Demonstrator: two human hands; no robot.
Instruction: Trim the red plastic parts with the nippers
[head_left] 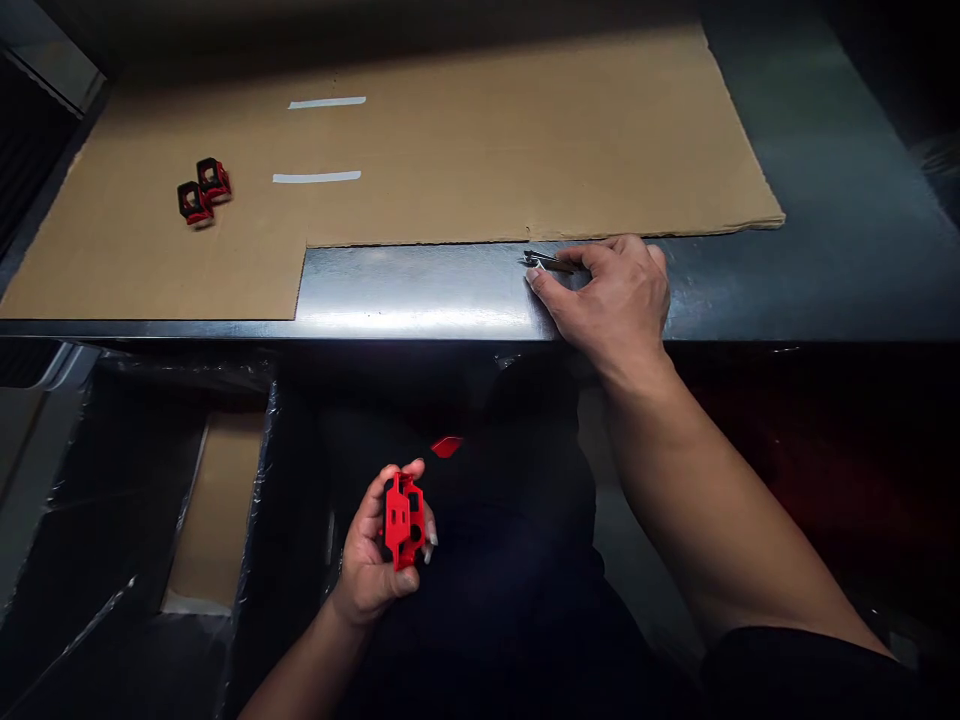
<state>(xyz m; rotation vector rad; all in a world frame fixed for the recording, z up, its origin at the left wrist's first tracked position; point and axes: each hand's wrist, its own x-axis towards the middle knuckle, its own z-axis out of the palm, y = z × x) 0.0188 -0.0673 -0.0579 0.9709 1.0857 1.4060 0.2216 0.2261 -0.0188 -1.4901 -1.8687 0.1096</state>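
My left hand (382,545) is held low in front of my body, below the table edge. Its fingers and thumb grip a red plastic part (397,520) with several cut-out holes, turned upright. On the bare metal by the table's front edge, my right hand (619,295) pinches a small dark metal tool (551,262) that looks like nail clippers. The clippers' tip points left, and the fingers cover their other end. A small flat red piece (447,447) shows above my left hand against the dark clothing; whether it rests there or is falling I cannot tell.
Cardboard (525,130) covers much of the metal table (405,290), with two white tape strips (319,177) on it. Two red and black parts (204,192) lie at the left. Below the table, a bin lined with dark plastic (112,480) stands at the left.
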